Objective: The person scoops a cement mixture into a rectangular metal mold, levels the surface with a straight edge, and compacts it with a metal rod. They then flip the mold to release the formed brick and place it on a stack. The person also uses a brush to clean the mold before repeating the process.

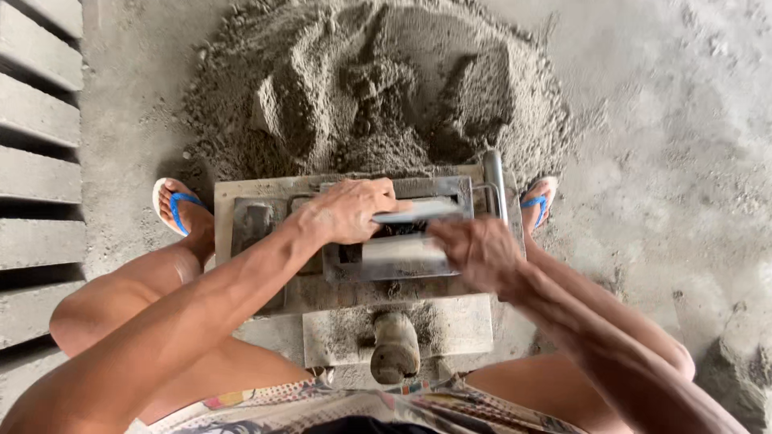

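Note:
I sit astride a grey metal block mould (402,265) set on a cement-caked base. My left hand (350,210) grips a flat metal plate (418,211) laid across the top of the mould opening. Blurred with motion, my right hand (476,253) sits at the mould's right side, touching a pale flat piece (402,247) inside it. I cannot tell whether the right hand's fingers close on that piece. A rounded wooden handle (394,345) sticks up from the base plate (450,321) in front of me.
A big heap of damp grey cement mix (378,88) lies just beyond the mould. Finished grey blocks (36,161) stand in rows along the left edge. My feet in blue sandals (178,207) flank the mould. An upright metal lever (494,181) rises at its right.

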